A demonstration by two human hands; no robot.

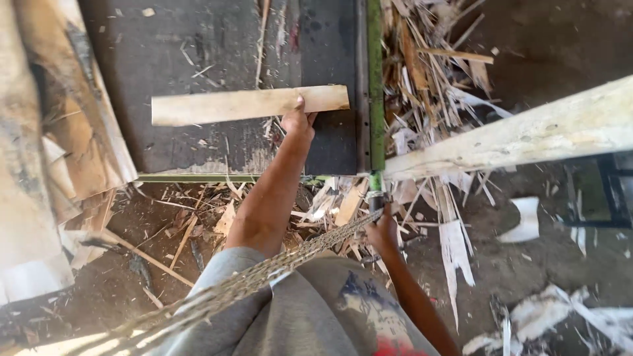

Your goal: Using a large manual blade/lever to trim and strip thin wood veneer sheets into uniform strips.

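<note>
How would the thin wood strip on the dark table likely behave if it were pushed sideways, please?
The strip looks thin and flat, so it is probably light and would slide rather than roll. Being long and narrow, it may flex a little and pivot around the left hand pressing near one end. Its raw edges suggest it could splinter. The table seems smooth enough for sliding.

My left hand has open room on the dark table top: bare surface lies above and below the flat board, with only thin splinters strewn about. Leftward, stacked veneer sheets wall off that side. Rightward, the green upright bar blocks the table edge. Beyond it, 1 long pale plank slants across, over heaped wood scraps. My right hand sits hemmed between that bar's foot, the chain and floor litter.
</note>
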